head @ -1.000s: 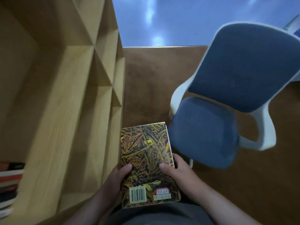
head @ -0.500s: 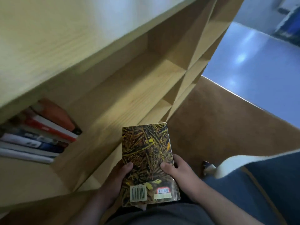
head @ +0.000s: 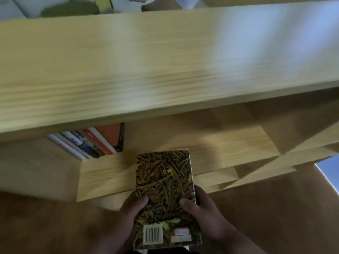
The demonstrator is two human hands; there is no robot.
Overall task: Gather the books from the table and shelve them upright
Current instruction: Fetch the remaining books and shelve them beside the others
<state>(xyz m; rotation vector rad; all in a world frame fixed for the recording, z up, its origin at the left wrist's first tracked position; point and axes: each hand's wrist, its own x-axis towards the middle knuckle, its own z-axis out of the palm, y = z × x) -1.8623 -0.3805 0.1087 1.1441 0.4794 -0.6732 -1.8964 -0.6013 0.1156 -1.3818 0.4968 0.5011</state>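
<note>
I read this as the carry-to-shelf step, with one book in hand and the placing not yet done; the book (head: 164, 189), a paperback with a yellow-and-black straw pattern, lies with its back cover and barcode toward my camera, held low in front of the wooden bookcase (head: 146, 61) and, as far as I can judge, clear of it; both hands are clasped on its near end, the left hand (head: 126, 219) along the left edge with its thumb on the cover, the right hand (head: 205, 220) along the right edge likewise; the open compartment (head: 201, 140) straight ahead holds a row of shelved books (head: 86, 145) at its left side, partly hidden under the top board, with the orange book (head: 110, 136) outermost; bare shelf lies to the right of that row, and the held book points roughly at that gap; the next move, as I judge it, calls for turning the book from flat to upright, spine outward, then sliding it in just beside the orange book so it leans on the row rather than tipping; one hand may need to steady the row; the view is blurred, so I cannot tell how tightly those books stand.
</note>
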